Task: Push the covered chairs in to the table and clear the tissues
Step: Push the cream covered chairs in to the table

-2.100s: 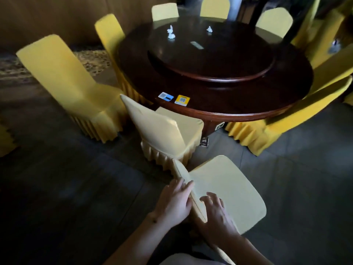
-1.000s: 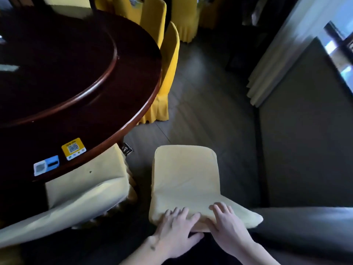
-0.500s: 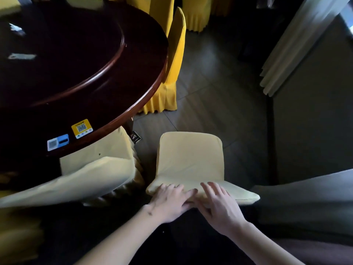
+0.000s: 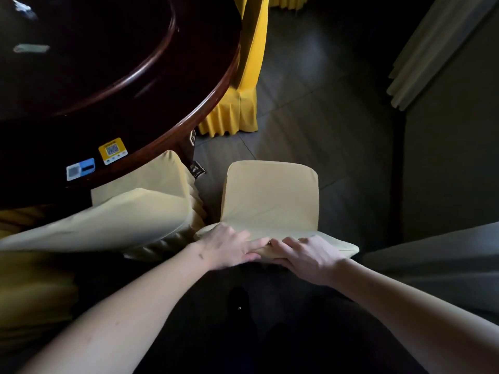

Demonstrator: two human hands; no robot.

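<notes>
A pale yellow covered chair (image 4: 270,195) stands in front of me, a little off the round dark wooden table (image 4: 172,98). My left hand (image 4: 229,245) and my right hand (image 4: 307,255) both grip the top edge of its backrest, fingers curled over it. A second pale covered chair (image 4: 135,211) sits to its left, its seat partly under the table edge. A bright yellow covered chair (image 4: 243,85) is tucked in further round. A white tissue (image 4: 23,6) lies blurred at the table's far left top.
A raised turntable (image 4: 94,49) fills the table's middle, with a pale flat item (image 4: 31,48) on it. Two stickers (image 4: 108,152) are on the table rim. A curtain (image 4: 432,49) hangs at the right. Dark floor tiles lie open to the right of the chairs.
The view swung from the whole table to its right side. The chair I hold turned to face the table and moved closer to it. My arms have stretched out further.
</notes>
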